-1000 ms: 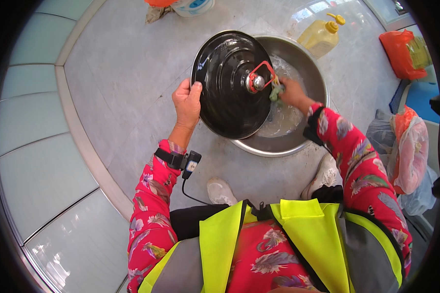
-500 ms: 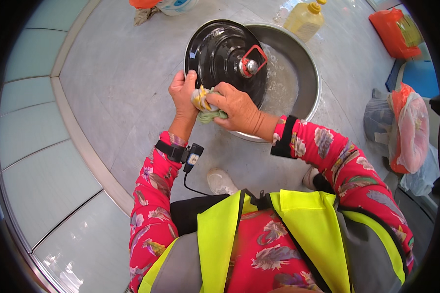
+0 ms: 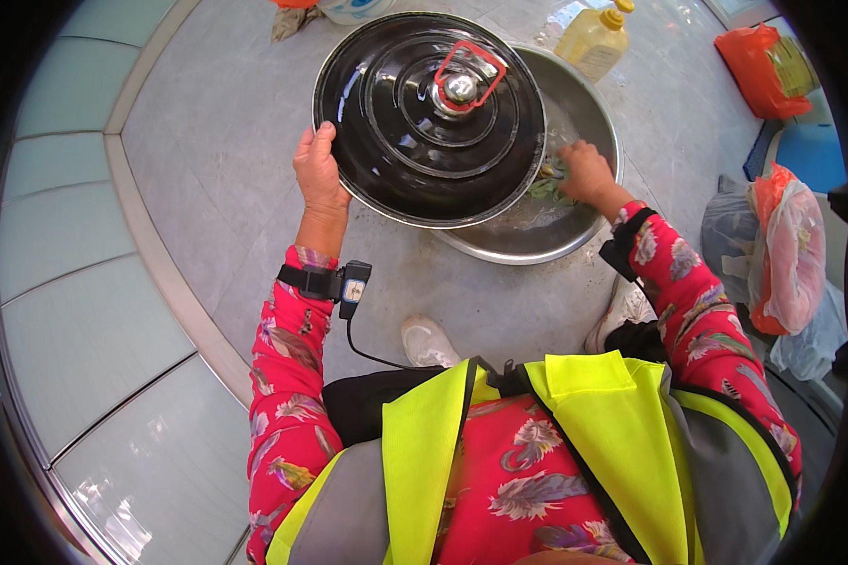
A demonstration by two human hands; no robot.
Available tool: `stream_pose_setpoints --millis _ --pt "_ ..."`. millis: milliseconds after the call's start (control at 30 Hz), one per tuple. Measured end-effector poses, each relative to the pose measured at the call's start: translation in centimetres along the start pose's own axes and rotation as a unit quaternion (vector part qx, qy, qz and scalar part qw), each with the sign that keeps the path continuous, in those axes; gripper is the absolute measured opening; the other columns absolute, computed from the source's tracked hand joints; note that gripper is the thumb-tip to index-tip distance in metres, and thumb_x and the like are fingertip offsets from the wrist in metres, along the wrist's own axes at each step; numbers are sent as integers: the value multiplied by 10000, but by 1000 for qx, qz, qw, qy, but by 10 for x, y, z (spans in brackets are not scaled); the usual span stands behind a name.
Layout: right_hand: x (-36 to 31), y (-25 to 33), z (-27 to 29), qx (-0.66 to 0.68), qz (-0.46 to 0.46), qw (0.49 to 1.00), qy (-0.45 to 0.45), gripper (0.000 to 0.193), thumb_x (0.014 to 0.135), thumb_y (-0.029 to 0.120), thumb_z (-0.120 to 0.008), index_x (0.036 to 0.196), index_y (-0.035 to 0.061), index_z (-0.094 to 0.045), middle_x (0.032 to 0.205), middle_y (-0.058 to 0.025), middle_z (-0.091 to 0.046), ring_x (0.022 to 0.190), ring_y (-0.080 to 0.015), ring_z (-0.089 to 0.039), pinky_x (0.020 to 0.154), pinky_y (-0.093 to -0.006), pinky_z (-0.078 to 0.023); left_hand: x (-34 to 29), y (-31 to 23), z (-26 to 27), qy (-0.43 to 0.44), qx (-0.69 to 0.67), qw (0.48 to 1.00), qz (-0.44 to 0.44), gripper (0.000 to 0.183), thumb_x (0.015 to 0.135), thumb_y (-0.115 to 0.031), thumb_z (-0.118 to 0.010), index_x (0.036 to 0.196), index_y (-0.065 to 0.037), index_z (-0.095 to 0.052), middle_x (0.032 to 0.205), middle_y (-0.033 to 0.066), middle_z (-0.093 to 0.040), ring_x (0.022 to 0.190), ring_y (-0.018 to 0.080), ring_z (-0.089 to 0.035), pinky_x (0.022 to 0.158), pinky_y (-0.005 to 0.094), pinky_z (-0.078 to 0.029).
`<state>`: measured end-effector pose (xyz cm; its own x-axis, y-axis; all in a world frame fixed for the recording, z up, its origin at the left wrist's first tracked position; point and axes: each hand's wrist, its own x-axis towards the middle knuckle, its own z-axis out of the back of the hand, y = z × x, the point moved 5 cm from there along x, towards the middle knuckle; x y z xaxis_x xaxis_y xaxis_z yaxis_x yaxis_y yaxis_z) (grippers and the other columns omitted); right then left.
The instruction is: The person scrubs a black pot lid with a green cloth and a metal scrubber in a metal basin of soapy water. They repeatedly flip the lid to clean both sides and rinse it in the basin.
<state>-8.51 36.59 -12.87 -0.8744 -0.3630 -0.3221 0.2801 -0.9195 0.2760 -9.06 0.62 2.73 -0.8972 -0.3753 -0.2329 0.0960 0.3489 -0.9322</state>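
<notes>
A wet black pot lid (image 3: 377, 122) with concentric rings, a silver knob and a red wire loop is held tilted over the left part of a metal basin (image 3: 615, 141). My left hand (image 3: 321, 179) grips its left rim, thumb on top. Inside the basin, above shallow water, my right hand (image 3: 594, 176) is closed on a green and yellow cloth (image 3: 545, 184). Its fingertips are somewhat blurred, and the lid hides much of the basin's left side.
A yellow pump bottle (image 3: 591, 44) stands on the floor just beyond the basin. To the right are a red bag (image 3: 758, 71), a blue-topped container (image 3: 812, 158) and several plastic bags (image 3: 790, 250). Glass panels (image 3: 57, 226) line the left, and a white bucket (image 3: 356, 9) is at the top.
The lid has risen and turned flatter toward me, in my left hand. My right hand has left the lid's rim and moved right, down into the basin, with the cloth.
</notes>
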Motion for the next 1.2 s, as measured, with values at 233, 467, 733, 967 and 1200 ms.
stream_pose_setpoints --millis 233,467,733,967,1200 --pt "11 4 38 859 -118 478 137 442 906 437 -524 1048 23 -590 974 -104 -654 866 -222 -628 781 -386 -495 1 15 14 11 -29 998 52 191 906 -123 -517 1019 20 -575 954 80 -626 819 184 -609 738 311 -515" --pt "13 29 55 848 -198 487 -64 276 961 237 -465 1044 4 -587 964 -94 -650 840 -177 -611 791 -338 -496 0 27 22 23 19 998 63 232 932 -162 -500 1064 18 -563 1006 74 -619 882 165 -590 787 299 -493" --pt "12 23 78 848 -141 485 -160 290 944 243 -512 1088 2 -588 1046 -70 -642 924 -160 -603 850 -308 -480 -1 38 24 34 30 996 82 248 941 -210 -522 1069 -3 -568 1036 49 -613 930 144 -577 828 281 -475" --pt "14 16 89 838 -48 508 -193 267 948 237 -509 1066 15 -597 1038 -46 -634 944 -133 -590 858 -280 -472 -2 41 18 44 0 993 109 290 932 -219 -541 1146 -24 -527 1128 53 -585 1014 155 -559 876 308 -460" --pt "10 4 110 795 -42 541 -270 274 925 243 -557 1025 -3 -624 981 -36 -644 862 -97 -588 802 -240 -467 -5 53 7 106 -1 983 150 378 948 -252 -501 1244 -23 -451 1246 74 -524 1132 201 -507 964 363 -405"
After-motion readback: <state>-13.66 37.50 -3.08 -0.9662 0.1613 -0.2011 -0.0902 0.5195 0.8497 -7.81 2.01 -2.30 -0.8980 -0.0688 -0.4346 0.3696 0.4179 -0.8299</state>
